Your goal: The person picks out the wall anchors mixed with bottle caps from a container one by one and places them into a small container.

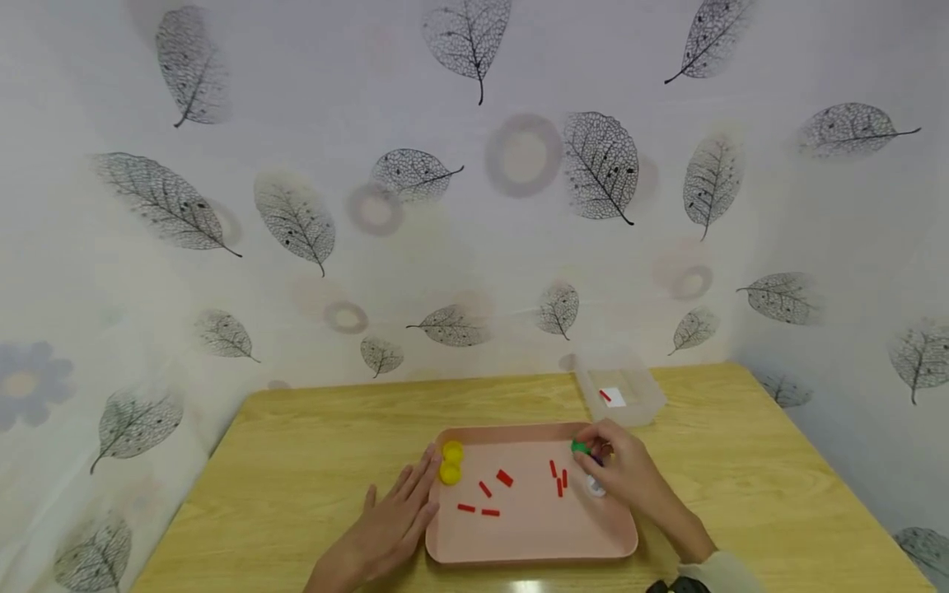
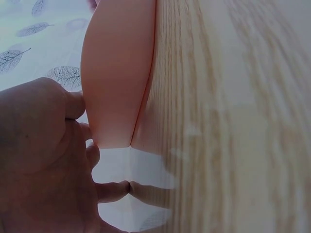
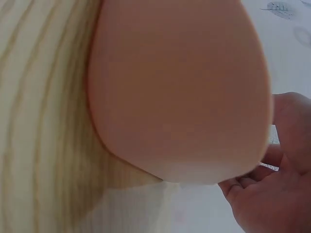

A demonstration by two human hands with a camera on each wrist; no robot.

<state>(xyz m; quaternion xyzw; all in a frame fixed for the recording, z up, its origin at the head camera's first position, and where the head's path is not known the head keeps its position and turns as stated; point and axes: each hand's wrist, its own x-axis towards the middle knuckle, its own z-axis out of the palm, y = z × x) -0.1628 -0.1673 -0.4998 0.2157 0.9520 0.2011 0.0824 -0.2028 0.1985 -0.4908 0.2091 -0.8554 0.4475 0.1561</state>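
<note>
A shallow pink tray [image 1: 519, 539] lies on the table. My left hand [image 1: 396, 515] rests along its left side, fingers extended against the rim; in the left wrist view the left hand [image 2: 43, 160] touches the tray's outer wall [image 2: 119, 73]. Over the far right corner, my right hand [image 1: 626, 465] pinches a round green cap [image 1: 579, 446] between thumb and fingers. Partly covered by that hand are a dark purple piece [image 1: 597, 459] and a white cap [image 1: 596, 486]. In the right wrist view the tray wall hides the fingertips of the right hand [image 3: 277, 184].
Two yellow caps [image 1: 450, 473] sit at the tray's left edge. Several red sticks [image 1: 485, 489] and a wider red piece [image 1: 505, 478] lie scattered inside. Behind the tray stands a clear plastic box [image 1: 648, 399] holding a white card [image 1: 614, 399] and a red stick [image 1: 605, 395].
</note>
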